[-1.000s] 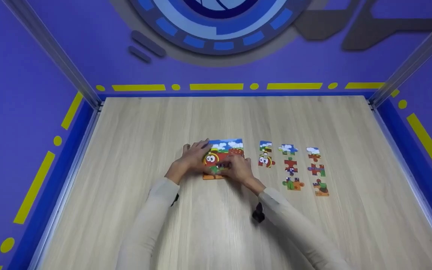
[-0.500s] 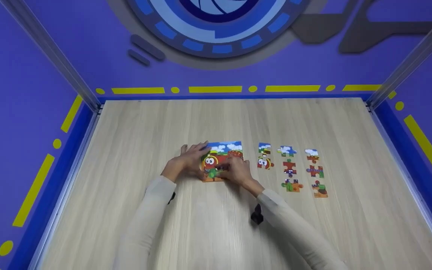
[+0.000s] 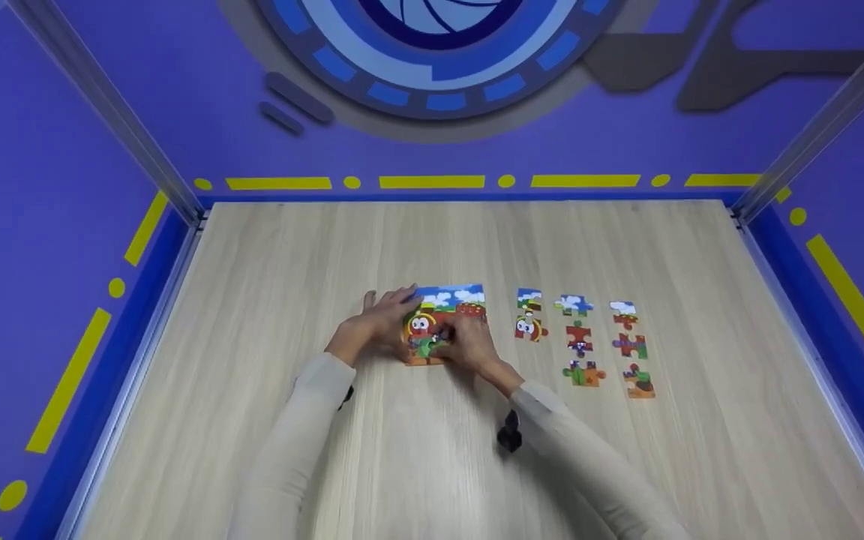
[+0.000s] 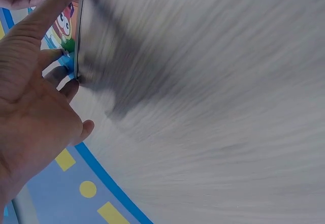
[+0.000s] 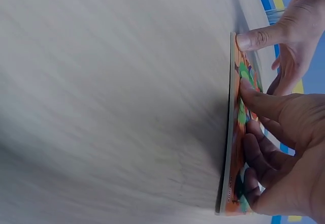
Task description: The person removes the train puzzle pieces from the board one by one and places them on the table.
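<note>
A picture puzzle board point(image 3: 451, 297) lies on the table, showing a red train with a face, clouds and green plants. My left hand point(image 3: 376, 328) holds its left side, with the thumb on the near corner and fingers at the far left edge. Over the lower part of the board, my right hand point(image 3: 471, 343) has its thumb and fingers bent together, pinching what appears to be a greenish puzzle piece point(image 3: 424, 347). In the right wrist view, the right thumb point(image 5: 256, 98) rests on the green area. The fingers hide part of the picture and the piece's outline.
Several loose jigsaw pieces lie in columns right of the board, including a face piece point(image 3: 528, 328), a cloud piece point(image 3: 573, 304) and a red piece point(image 3: 631, 344). Purple panels point(image 3: 432, 161) border the wooden table point(image 3: 312, 247) at back and sides.
The right fingers shift slightly at the lower part of the board. My left hand keeps its hold, and the loose pieces lie as before; the whole view has tilted slightly.
</note>
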Tool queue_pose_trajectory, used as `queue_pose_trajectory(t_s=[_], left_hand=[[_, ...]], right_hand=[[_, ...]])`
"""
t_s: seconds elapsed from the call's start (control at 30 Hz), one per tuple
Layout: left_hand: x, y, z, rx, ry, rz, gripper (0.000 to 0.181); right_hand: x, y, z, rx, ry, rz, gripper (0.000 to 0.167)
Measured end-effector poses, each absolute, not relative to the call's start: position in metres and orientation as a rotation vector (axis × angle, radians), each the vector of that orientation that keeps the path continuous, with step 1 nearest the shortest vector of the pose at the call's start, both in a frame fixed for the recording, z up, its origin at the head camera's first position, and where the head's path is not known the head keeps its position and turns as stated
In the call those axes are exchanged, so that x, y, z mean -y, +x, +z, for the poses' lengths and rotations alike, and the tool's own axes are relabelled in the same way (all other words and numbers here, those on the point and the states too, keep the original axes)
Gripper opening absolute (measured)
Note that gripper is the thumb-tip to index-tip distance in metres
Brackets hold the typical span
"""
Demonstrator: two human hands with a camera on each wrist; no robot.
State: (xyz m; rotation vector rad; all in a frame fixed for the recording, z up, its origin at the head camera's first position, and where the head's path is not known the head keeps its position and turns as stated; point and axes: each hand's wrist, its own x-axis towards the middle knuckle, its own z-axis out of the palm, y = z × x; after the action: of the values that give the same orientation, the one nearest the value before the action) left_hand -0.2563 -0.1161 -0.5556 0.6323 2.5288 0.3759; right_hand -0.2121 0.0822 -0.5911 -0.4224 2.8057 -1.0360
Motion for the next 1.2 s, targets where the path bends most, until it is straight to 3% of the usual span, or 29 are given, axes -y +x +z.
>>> queue_pose_trajectory(t_s=[0.33,1.2], left_hand=[[0.117,-0.256,-0.555,-2.523,0.621,0.394,0.111],[0.115,-0.255,-0.554,-2.534,0.615,0.402,0.108]], right_hand=[[-0.082,-0.204,-0.596,-2.591,-0.476,-1.385,0.024],[-0.095,-0.192,-0.594,-2.49,-0.468,-1.656,0.025]])
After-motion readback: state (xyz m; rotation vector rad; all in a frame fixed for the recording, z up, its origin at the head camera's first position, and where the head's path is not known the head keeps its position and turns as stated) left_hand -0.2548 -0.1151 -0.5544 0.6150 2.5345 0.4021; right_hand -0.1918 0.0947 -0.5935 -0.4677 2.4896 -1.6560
